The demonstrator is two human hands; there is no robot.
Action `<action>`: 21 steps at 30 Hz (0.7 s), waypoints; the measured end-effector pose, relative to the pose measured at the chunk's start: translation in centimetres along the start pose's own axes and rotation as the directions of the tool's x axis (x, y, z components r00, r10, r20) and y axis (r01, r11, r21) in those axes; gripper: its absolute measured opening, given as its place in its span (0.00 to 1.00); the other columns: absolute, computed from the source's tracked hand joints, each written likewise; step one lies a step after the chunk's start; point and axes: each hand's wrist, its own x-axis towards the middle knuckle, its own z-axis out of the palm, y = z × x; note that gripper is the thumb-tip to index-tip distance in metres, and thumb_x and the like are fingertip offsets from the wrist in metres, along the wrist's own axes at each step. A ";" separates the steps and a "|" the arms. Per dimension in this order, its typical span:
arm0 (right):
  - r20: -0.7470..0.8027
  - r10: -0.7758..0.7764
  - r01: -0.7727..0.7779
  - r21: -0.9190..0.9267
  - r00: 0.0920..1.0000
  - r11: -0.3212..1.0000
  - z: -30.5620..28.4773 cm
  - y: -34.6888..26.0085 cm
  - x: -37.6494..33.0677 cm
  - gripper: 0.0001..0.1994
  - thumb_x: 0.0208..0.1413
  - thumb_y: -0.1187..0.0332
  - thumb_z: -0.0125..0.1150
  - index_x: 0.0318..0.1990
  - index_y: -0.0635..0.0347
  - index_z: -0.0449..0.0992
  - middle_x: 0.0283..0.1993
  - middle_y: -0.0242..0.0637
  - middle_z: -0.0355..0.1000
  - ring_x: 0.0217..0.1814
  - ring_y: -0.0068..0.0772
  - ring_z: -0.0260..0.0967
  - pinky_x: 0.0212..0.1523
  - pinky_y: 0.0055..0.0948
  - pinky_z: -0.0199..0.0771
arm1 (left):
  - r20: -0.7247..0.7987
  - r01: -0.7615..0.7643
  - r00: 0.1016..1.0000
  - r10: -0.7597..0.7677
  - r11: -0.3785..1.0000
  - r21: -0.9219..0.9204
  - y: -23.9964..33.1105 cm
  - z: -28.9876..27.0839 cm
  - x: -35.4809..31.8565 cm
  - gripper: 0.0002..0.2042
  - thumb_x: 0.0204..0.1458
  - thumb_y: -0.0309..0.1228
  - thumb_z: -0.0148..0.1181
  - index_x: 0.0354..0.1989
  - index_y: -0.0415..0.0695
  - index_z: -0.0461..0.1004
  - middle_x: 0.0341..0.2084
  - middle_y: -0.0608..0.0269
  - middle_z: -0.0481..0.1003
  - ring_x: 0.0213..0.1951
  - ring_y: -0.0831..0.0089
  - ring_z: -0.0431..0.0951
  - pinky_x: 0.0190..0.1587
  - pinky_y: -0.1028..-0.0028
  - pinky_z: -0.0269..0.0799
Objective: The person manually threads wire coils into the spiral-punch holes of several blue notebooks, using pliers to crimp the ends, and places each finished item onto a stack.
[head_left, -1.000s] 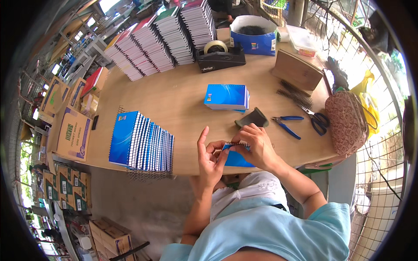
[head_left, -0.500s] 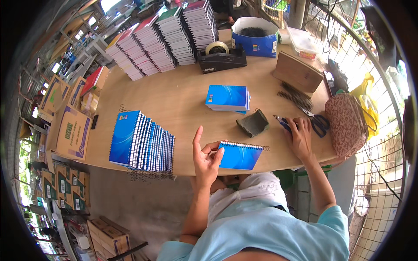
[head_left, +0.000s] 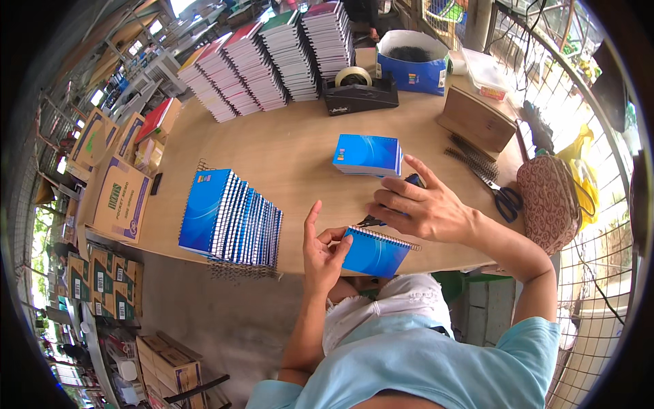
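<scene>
My left hand (head_left: 323, 253) pinches a small blue spiral notebook (head_left: 376, 253) by its left end, index finger raised. The notebook tilts over the table's front edge, and its wire coil (head_left: 416, 248) sticks out past the right end of the cover. Above it, my right hand (head_left: 426, 210) is closed round a pair of pliers (head_left: 370, 221). Their dark tip reaches the notebook's coil edge; whether it touches the wire I cannot tell. My fingers cover most of the pliers. Just beyond lies a short stack of blue notebooks (head_left: 366, 151).
A long row of blue spiral notebooks (head_left: 204, 208) stands left, coils overhanging the table edge. Scissors (head_left: 505, 199), loose wire coils (head_left: 471, 158), a wooden block (head_left: 477, 117) and a patterned pouch (head_left: 548, 204) lie right. Tape dispenser (head_left: 361, 94), blue bag (head_left: 412, 65) and tall notebook stacks (head_left: 255, 71) stand behind.
My right hand has lifted the pliers off the table beside the scissors and brought them left to the notebook. It now covers the dark block. My left hand keeps its hold.
</scene>
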 end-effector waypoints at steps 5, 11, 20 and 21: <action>-0.015 -0.097 0.096 -0.027 0.995 0.995 0.0 0.2 0.8 0.20 0.47 0.65 0.63 0.51 0.49 0.82 0.45 0.26 0.71 0.57 0.25 0.69 0.76 0.53 0.54 | 0.004 0.018 1.000 -0.018 1.000 0.015 0.1 0.0 0.1 0.42 0.54 0.15 0.64 0.75 0.45 0.47 0.36 0.53 0.82 0.34 0.80 0.79 0.38 0.80 0.75; 0.006 -0.105 0.105 -0.014 0.994 0.994 0.1 0.0 0.8 0.19 0.46 0.65 0.65 0.49 0.51 0.82 0.43 0.28 0.73 0.52 0.28 0.73 0.68 0.47 0.66 | -0.005 0.076 0.997 -0.076 0.996 0.041 0.3 0.3 -0.1 0.43 0.54 0.15 0.64 0.75 0.45 0.46 0.36 0.54 0.82 0.34 0.81 0.79 0.38 0.81 0.74; 0.324 0.411 -0.523 0.555 0.852 0.647 -2.6 -1.8 0.1 0.17 0.53 0.67 0.69 0.50 0.62 0.81 0.46 0.46 0.77 0.46 0.48 0.77 0.46 0.42 0.77 | -0.049 -0.024 0.998 0.030 0.994 0.106 1.7 1.6 -1.5 0.33 0.57 0.19 0.63 0.72 0.42 0.59 0.45 0.53 0.79 0.45 0.76 0.78 0.47 0.77 0.75; 0.314 0.402 -0.510 0.560 0.860 0.653 -3.5 -1.7 0.0 0.17 0.53 0.67 0.69 0.50 0.62 0.81 0.46 0.46 0.77 0.46 0.48 0.77 0.46 0.42 0.77 | -0.057 -0.035 0.998 0.042 0.993 0.111 3.1 1.4 -1.8 0.33 0.57 0.19 0.63 0.72 0.42 0.59 0.45 0.53 0.79 0.45 0.76 0.78 0.47 0.77 0.75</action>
